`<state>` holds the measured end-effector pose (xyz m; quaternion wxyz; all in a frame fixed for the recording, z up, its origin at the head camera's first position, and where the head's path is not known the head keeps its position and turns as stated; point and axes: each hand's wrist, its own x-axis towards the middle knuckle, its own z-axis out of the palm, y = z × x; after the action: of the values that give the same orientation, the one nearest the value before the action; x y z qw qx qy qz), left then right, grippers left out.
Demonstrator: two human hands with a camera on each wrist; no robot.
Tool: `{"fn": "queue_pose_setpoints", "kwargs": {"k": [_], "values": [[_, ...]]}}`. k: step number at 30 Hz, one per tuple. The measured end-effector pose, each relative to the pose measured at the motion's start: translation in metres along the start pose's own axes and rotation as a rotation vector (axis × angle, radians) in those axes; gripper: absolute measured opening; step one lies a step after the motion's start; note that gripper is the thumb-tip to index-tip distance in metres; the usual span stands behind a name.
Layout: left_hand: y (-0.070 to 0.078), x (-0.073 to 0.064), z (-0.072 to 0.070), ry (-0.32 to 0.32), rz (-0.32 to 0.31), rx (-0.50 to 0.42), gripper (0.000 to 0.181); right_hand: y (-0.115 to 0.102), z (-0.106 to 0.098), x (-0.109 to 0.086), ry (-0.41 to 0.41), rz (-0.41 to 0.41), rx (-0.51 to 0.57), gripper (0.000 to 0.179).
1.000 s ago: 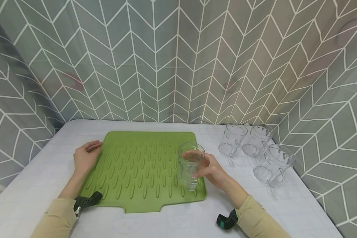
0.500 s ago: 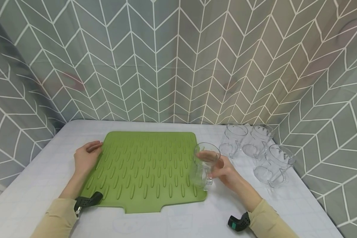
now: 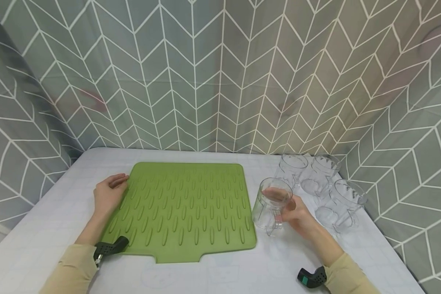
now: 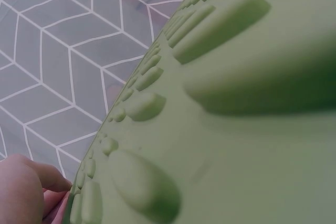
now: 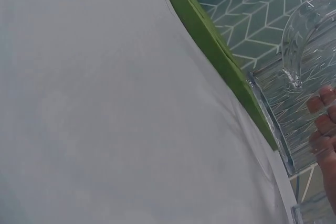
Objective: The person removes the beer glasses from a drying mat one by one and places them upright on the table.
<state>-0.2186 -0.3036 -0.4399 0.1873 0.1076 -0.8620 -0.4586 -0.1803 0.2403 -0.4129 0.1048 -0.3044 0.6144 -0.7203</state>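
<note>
In the head view my right hand (image 3: 300, 214) grips a clear mug (image 3: 261, 216) from its right side. The mug is upright, just past the right edge of the green drying mat (image 3: 176, 255), its handle toward the front. Fingers show through its wall in the right wrist view, where the mug (image 5: 278, 103) has its base low at the tabletop and near the mat's edge. My left hand (image 3: 109, 195) rests at the mat's left edge with loosely bent fingers. In the left wrist view those fingers (image 4: 50, 177) touch the mat's rim.
Three more clear mugs stand at the back right: a left one (image 3: 292, 162), a far one (image 3: 325, 165) and a nearer one (image 3: 349, 196). Patterned curtains (image 3: 206, 81) hang behind and beside the white-covered table (image 3: 191, 279).
My right hand has carried the mug rightward, from over the mat's right part to beyond its right edge. The left hand and the mat have stayed put.
</note>
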Motion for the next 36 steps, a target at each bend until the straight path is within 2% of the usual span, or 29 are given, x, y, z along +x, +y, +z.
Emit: {"fn": "queue_pose_setpoints", "kwargs": {"k": [6, 21, 36], "values": [[0.001, -0.001, -0.001, 0.0, 0.001, -0.003, 0.037, -0.003, -0.012, -0.012, 0.017, -0.006, -0.032, 0.071], [0.001, 0.0, 0.0, -0.003, -0.01, 0.005, 0.037, -0.003, -0.032, -0.034, -0.008, -0.087, 0.001, 0.071], [0.001, 0.0, 0.0, 0.001, -0.003, -0.018, 0.037, -0.02, -0.049, -0.05, 0.056, 0.018, -0.138, 0.07]]}}
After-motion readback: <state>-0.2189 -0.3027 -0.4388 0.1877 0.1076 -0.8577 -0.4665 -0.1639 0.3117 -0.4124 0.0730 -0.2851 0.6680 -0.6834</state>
